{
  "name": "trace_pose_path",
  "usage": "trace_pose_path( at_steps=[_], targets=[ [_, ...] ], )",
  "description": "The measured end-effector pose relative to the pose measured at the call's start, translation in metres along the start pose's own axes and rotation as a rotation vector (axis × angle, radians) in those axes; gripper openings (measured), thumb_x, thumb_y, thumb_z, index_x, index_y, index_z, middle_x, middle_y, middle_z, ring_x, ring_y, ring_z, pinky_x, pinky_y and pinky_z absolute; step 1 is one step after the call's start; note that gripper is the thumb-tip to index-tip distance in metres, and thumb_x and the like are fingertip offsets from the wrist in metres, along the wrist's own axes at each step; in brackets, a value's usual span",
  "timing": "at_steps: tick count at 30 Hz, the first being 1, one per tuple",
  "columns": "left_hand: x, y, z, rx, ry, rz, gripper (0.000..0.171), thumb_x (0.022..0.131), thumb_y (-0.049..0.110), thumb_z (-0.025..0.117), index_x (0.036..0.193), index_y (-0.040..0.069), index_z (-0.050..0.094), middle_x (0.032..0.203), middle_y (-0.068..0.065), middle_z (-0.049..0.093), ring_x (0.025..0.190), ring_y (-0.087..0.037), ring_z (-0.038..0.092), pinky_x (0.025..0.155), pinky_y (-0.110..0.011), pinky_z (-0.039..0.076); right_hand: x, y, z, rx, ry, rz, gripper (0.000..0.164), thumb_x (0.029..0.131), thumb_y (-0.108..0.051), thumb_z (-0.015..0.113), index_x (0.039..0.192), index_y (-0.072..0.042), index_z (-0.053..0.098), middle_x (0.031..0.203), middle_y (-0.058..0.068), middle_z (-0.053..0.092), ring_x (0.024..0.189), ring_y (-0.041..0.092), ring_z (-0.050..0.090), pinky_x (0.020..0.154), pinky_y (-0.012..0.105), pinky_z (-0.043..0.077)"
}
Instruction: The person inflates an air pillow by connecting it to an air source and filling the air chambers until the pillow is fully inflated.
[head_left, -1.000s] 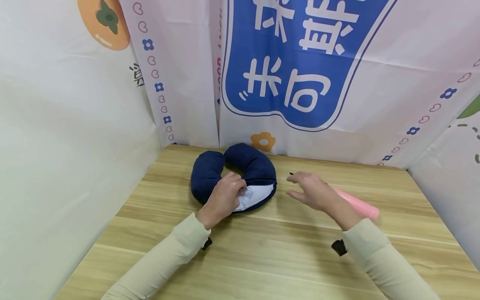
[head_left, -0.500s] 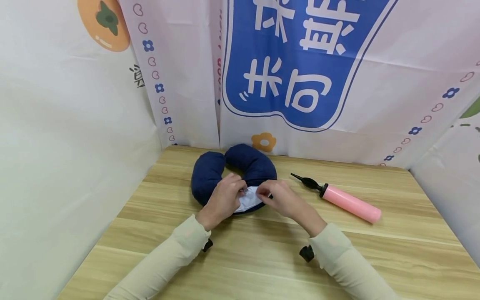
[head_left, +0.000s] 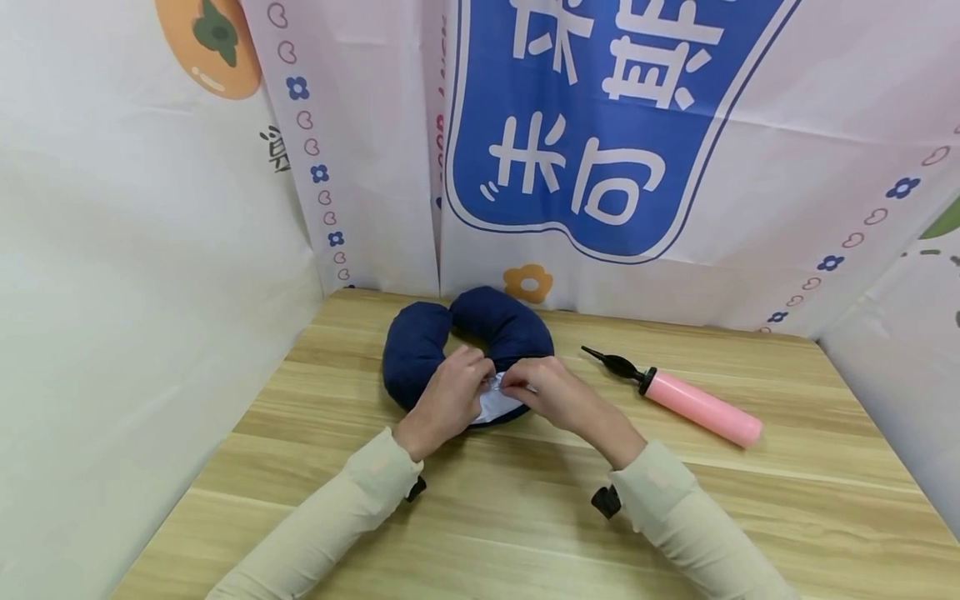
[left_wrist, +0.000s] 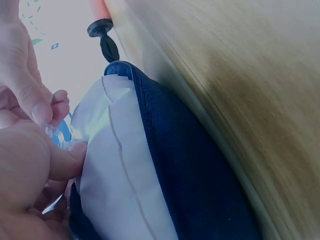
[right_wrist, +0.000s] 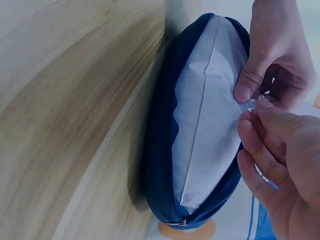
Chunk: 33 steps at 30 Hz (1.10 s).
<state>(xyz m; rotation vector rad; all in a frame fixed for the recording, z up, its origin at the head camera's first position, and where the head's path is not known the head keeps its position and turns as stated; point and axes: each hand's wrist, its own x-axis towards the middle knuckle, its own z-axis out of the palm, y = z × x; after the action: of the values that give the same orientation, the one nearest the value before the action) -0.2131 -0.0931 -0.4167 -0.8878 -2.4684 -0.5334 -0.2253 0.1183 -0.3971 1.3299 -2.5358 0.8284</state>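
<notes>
A navy U-shaped neck pillow [head_left: 420,350] lies on the table, its zipped cover gaping to bare a white inner bladder [right_wrist: 210,110]. From the bladder sticks out a clear plastic air valve [right_wrist: 247,105]. My left hand [head_left: 446,400] pinches the base of this valve between thumb and fingers. On the other side, my right hand [head_left: 562,398] pinches the valve's small clear cap [right_wrist: 262,98] with thumb and forefinger. Whether the cap sits in the valve is too small to tell. The zip pull [right_wrist: 181,222] hangs at one end of the opening.
To the right on the wooden table [head_left: 510,517] lies a pink hand pump [head_left: 701,407] with a black nozzle pointing at the pillow. A printed cloth wall [head_left: 375,167] rises right behind the pillow, and further white cloth walls flank the table.
My right hand has come left from beside the pump to the pillow's valve and now pinches its cap. The left hand has kept its hold in the same place.
</notes>
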Motion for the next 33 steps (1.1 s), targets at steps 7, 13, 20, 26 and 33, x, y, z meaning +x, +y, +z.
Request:
trace_pose_path(
  at_steps=[7, 13, 20, 26, 33],
  targets=[
    [0.000, -0.001, 0.003, 0.041, -0.025, 0.004, 0.019, 0.090, -0.012, 0.071, 0.088, 0.007, 0.072, 0.083, -0.006, 0.062, 0.079, -0.020, 0.056, 0.071, -0.031, 0.052, 0.005, -0.004, 0.008, -0.019, 0.060, 0.093, 0.007, 0.096, -0.012, 0.077, 0.092, -0.007, 0.079, 0.089, 0.002, 0.079, 0.078, 0.011, 0.072, 0.070, 0.018, 0.058],
    [0.000, 0.000, 0.004, 0.054, -0.037, -0.002, 0.018, 0.089, -0.011, 0.073, 0.088, 0.006, 0.071, 0.085, -0.007, 0.064, 0.080, -0.022, 0.058, 0.073, -0.031, 0.054, 0.005, -0.006, 0.017, -0.055, 0.127, 0.146, 0.006, 0.094, -0.012, 0.080, 0.088, -0.009, 0.079, 0.084, 0.002, 0.077, 0.075, 0.010, 0.070, 0.068, 0.020, 0.057],
    [0.000, 0.003, 0.003, 0.044, -0.067, -0.020, 0.018, 0.087, -0.015, 0.070, 0.090, 0.003, 0.069, 0.089, -0.010, 0.066, 0.082, -0.025, 0.057, 0.075, -0.034, 0.053, 0.005, -0.012, 0.025, -0.180, 0.181, 0.156, 0.006, 0.092, -0.013, 0.082, 0.089, -0.008, 0.079, 0.087, 0.001, 0.077, 0.080, 0.013, 0.073, 0.070, 0.025, 0.059],
    [0.000, 0.006, 0.003, 0.059, -0.036, -0.015, 0.022, 0.083, -0.017, 0.070, 0.089, 0.004, 0.068, 0.087, -0.009, 0.064, 0.079, -0.022, 0.053, 0.072, -0.031, 0.051, 0.005, -0.018, 0.030, -0.244, 0.242, 0.174, 0.008, 0.087, -0.010, 0.085, 0.087, -0.008, 0.077, 0.082, 0.002, 0.076, 0.077, 0.018, 0.073, 0.069, 0.030, 0.060],
    [-0.001, 0.008, 0.005, 0.017, 0.004, -0.016, 0.025, 0.081, -0.019, 0.067, 0.084, 0.005, 0.067, 0.083, -0.007, 0.062, 0.079, -0.022, 0.056, 0.072, -0.032, 0.052, 0.002, -0.024, 0.036, -0.274, 0.282, 0.214, 0.008, 0.089, -0.002, 0.083, 0.085, -0.006, 0.076, 0.082, 0.006, 0.075, 0.077, 0.021, 0.074, 0.066, 0.033, 0.062]
  ],
)
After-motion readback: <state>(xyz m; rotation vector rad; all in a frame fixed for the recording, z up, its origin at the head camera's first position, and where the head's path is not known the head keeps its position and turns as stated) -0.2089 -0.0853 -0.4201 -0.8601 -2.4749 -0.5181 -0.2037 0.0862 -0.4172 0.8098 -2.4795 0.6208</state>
